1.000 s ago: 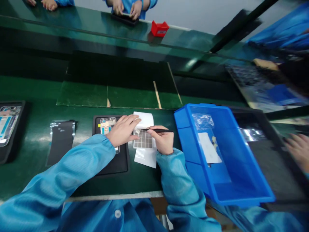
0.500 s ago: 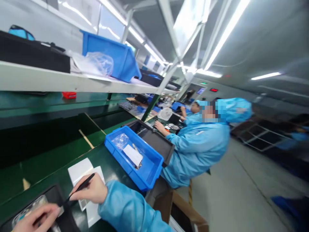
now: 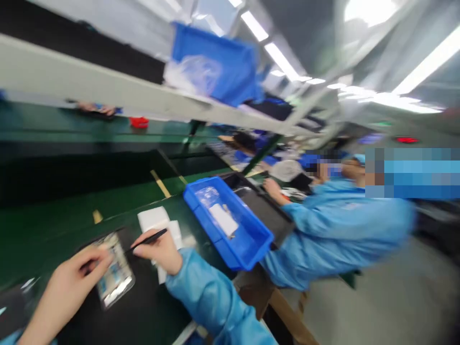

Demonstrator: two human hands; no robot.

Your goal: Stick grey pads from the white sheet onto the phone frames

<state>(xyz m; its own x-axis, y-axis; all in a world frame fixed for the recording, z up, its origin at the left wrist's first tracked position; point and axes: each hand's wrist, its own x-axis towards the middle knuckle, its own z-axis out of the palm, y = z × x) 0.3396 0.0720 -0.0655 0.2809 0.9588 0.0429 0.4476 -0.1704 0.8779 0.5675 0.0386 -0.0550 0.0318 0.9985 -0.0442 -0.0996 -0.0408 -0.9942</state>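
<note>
My right hand [image 3: 161, 249] is closed in a pinch on thin black tweezers [image 3: 145, 241], whose tip points left toward a phone frame [image 3: 113, 275]. That frame lies in a black tray [image 3: 143, 306] at the near edge of the green bench. My left hand [image 3: 70, 287] rests with its fingertips on the frame's top left corner, fingers stretched and nothing gripped. Under my right hand lie white paper sheets [image 3: 154, 219]. The whole picture is blurred by motion.
A blue bin [image 3: 247, 242] with a plastic bag and a white sheet stands right of the papers. Beyond it a co-worker in a blue coat [image 3: 341, 230] works at a black tray. An overhead shelf [image 3: 108, 98] carries another blue bin [image 3: 219, 62]. A red box [image 3: 139, 122] sits far back.
The view swung up and right off the bench, then partly back left. My right hand left the gridded sheet and brought the tweezers toward the phone frame; my left hand stays on the frame.
</note>
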